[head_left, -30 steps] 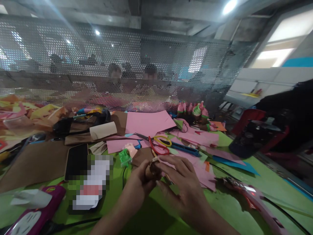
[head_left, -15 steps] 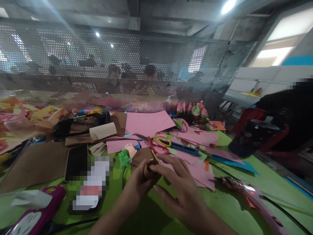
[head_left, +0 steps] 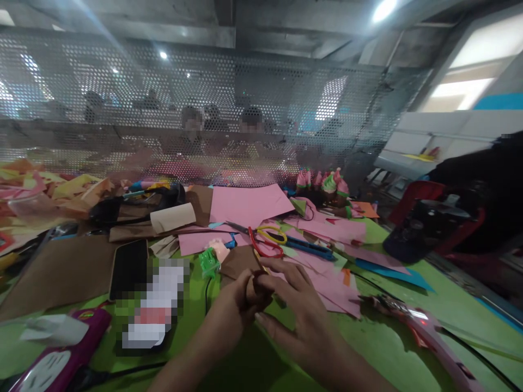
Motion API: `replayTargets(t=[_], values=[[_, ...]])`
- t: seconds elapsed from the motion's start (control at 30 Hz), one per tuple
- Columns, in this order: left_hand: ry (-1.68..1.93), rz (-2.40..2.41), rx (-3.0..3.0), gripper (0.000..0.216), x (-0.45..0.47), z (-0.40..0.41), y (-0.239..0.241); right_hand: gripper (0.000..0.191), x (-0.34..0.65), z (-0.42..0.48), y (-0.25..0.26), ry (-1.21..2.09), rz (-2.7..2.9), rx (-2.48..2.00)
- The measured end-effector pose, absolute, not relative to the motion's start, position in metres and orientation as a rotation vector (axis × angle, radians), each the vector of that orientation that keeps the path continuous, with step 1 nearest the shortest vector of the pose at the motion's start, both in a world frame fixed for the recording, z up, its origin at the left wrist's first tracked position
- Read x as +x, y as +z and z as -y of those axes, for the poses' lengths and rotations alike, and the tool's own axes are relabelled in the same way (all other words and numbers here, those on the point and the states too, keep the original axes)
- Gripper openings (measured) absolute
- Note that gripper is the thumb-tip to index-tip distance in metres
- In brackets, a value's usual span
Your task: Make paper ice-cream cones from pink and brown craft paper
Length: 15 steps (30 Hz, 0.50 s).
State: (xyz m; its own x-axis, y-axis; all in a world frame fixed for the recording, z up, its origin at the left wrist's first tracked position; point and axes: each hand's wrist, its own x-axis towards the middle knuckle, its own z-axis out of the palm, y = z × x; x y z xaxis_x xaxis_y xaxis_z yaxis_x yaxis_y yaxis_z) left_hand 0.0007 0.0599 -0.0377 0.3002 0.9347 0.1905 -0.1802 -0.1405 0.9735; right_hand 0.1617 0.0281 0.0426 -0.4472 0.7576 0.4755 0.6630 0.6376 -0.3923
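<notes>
My left hand is closed round a small rolled brown piece, paper or foam sheet, and its fingers hide much of it. My right hand curves over from the other side, fingertips against the brown piece. A thin gold-coloured tool sticks up by the right fingers and passes behind them; its kind is hard to make out. Just beyond the hands lies a flat brown sheet. Scissors with red and yellow handles rest behind it, beside a blue cutter-like tool.
A pink glue gun with a red light lies at right. At left are a phone and a purple power strip. Pink sheets, a green clip-like item and a dark tumbler stand around. A perforated screen closes the back.
The fingers have shifted slightly round the brown piece, and the gold-coloured tool shows less above them. Things on the table stay in place.
</notes>
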Motion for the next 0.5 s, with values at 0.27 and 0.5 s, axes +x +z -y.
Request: replayTargets(t=[0.27,0.5], values=[[1.115,-0.653,1.18,0.044,0.005,-0.055,-0.021,0.036,0.161,-0.028,0.045,0.096,2.305,-1.096],[1.147,-0.544,1.14,0.038,0.006,-0.055,-0.002,0.038,0.169,-0.031,0.051,0.026,2.184,-1.047]])
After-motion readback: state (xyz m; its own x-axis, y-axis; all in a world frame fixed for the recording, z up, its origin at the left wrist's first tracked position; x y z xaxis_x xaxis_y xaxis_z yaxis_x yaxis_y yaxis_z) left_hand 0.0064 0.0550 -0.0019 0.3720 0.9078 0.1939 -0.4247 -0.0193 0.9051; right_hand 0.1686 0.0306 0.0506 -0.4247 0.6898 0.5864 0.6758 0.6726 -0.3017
